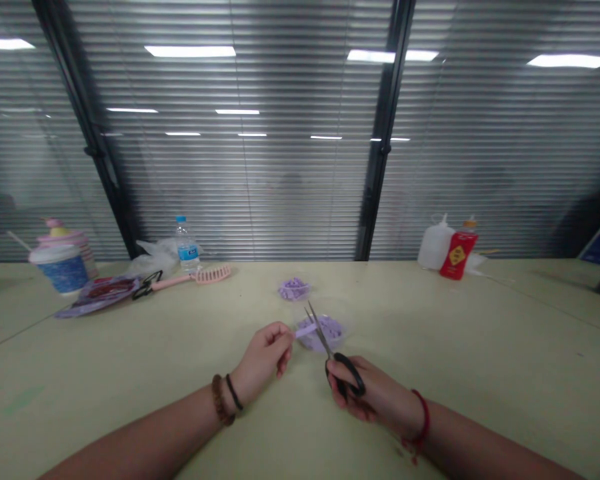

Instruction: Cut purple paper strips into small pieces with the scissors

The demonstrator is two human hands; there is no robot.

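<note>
Stretched out low ahead, the left hand [265,357] pinches thumb against fingertips [286,341]; the right hand [367,398], slightly nearer, curls in a closed grip.

We see both of the person's forearms bare all the way to the picture's lower edge, with only wrist jewellery worn. At the wrist behind the left hand [265,357] we make out two pieces side by side — a brown bracelet of round wooden-looking beads [219,401], chunky and dark, and next to it, nearer the hand, a thin black elastic band [234,392]. Behind the right hand [370,399] we find a thin red cord bracelet [425,419] wrapped around the wrist — a short loose end or knot of it hangs below, though we cannot tell which. The hands themselves are bare.
</note>
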